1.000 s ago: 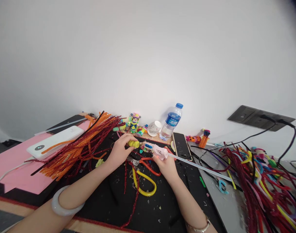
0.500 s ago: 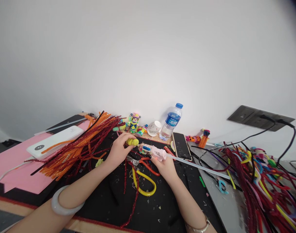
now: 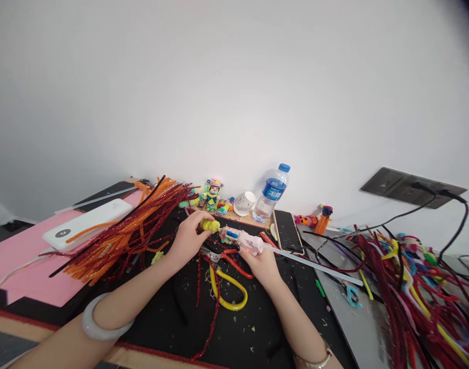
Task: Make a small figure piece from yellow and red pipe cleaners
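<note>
Now two hands working over black mat (image 3: 172,318). Left hand (image 3: 188,238) pinching one small yellow fuzzy piece (image 3: 210,225) between thumb and fingertips, near far edge of mat. Right hand (image 3: 262,264) wrapping fingers tight around one pink glue gun (image 3: 244,240), tip pointing at fuzzy piece, just beside it. One clear glue stick (image 3: 314,265) poking out back.

Two hand tools lying under hands: red-handled tool (image 3: 234,261), yellow-handled tool (image 3: 226,289). One water bottle (image 3: 271,193), one paper cup (image 3: 245,203), one phone (image 3: 288,230), one toy figure (image 3: 212,193) sitting by wall.

Two piles of fuzzy wires: orange-red pile (image 3: 130,225) on left, mixed pile (image 3: 411,287) on right. One white power bank (image 3: 86,223) lying on pink sheet (image 3: 22,266). White wall (image 3: 234,92) rising behind, one dark socket plate (image 3: 411,187) on right.
</note>
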Motion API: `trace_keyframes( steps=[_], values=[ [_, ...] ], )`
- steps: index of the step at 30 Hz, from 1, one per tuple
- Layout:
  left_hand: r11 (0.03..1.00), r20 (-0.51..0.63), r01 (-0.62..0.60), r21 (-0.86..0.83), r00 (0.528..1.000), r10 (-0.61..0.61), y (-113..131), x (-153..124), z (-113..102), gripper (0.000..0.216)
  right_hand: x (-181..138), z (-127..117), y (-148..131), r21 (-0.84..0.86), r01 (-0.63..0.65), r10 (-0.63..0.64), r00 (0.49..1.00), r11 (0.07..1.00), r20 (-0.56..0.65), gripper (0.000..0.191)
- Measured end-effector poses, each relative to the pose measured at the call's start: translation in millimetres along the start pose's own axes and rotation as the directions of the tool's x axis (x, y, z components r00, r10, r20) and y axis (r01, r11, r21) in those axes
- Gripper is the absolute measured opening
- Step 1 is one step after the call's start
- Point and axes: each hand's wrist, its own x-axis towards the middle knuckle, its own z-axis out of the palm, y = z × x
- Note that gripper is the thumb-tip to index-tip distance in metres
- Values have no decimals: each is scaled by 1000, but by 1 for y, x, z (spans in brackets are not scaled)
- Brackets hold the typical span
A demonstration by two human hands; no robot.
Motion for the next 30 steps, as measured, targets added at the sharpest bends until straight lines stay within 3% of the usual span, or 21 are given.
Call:
trace_keyframes(
  steps=[6, 12, 18, 23, 30],
  values=[
    [999, 23, -33, -5, 999, 33, -2, -1, 1, 17, 0, 1, 1, -27, -11, 10, 999, 1000, -40, 18],
    [1000, 26, -27, -13, 999, 28, -3, -1, 1, 15, -1, 2, 1, 7, -4, 4, 1000, 1000, 14, 19],
    [999, 38, -40, -24, 998, 41, -3, -1, 2, 16, 0, 2, 1, -51, -15, 12, 998, 999, -56, 18],
    [999, 30, -34, -27, 999, 35, -4, -1, 2, 15, 0, 2, 0, -21, 18, -18, 1000, 1000, 14, 17],
    [999, 33, -33, -29, 999, 34, -2, -2, 1, 15, 0, 2, 1, -30, -8, 7, 999, 1000, -37, 17]
  ],
)
